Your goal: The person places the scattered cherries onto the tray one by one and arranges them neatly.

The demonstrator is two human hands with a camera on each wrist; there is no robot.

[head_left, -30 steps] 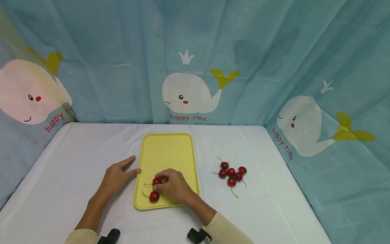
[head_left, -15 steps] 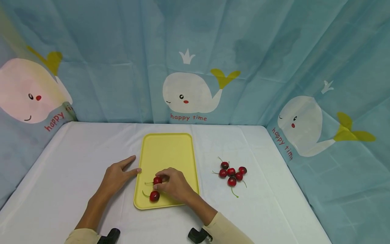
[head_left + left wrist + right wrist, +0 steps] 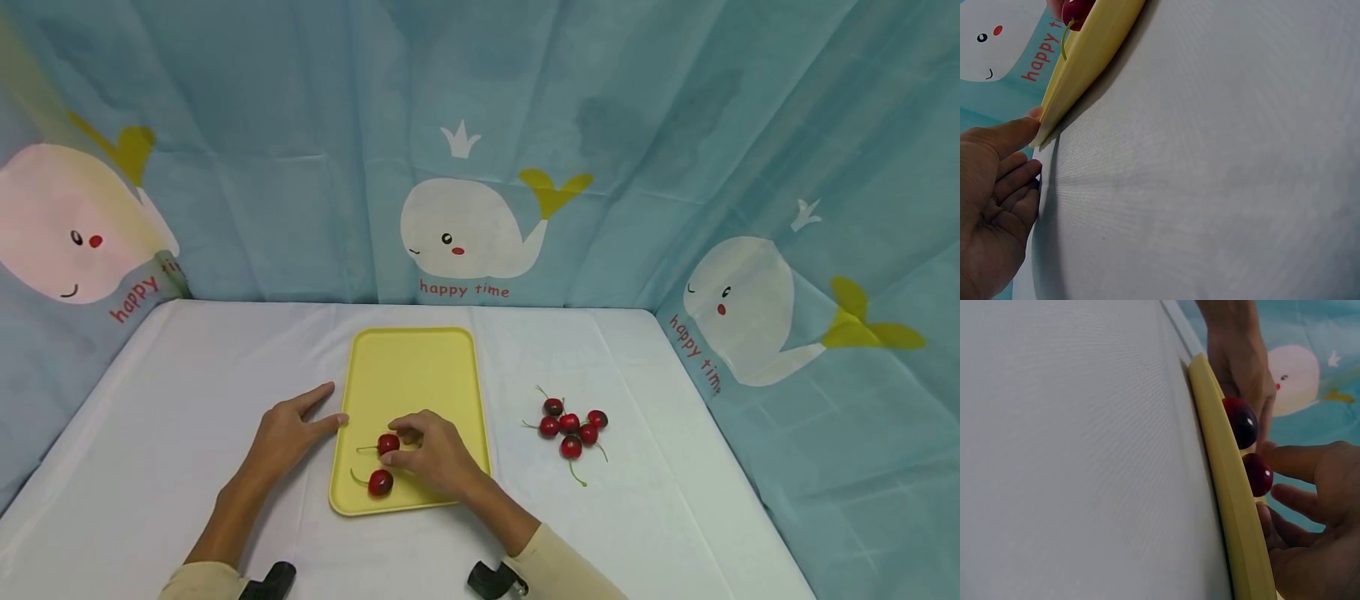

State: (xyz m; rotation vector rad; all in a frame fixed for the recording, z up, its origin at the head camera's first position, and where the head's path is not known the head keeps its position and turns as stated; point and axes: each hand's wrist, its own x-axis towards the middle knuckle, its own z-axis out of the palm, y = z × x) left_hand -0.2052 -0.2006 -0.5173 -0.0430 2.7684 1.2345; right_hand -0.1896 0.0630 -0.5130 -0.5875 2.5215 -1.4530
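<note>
Two red cherries lie on the yellow tray (image 3: 412, 367), their stems pointing left in the head view. My right hand (image 3: 435, 454) is over the tray, thumb and forefinger spread on either side of the upper cherry (image 3: 387, 444). A small gap shows between that cherry and the fingers. The lower cherry (image 3: 380, 482) sits just nearer to me; both cherries (image 3: 1258, 475) show in the right wrist view. My left hand (image 3: 285, 437) rests at the tray's left side, its thumb touching the rim and its forefinger extended, as the left wrist view also shows.
Several more cherries (image 3: 569, 423) with stems lie in a cluster on the white tablecloth (image 3: 637, 500), right of the tray. A blue curtain (image 3: 300, 167) printed with whales stands behind and beside the table.
My right hand's fingers have loosened from the upper cherry and drawn slightly to the right, leaving it on the tray. The left hand stays in place.
</note>
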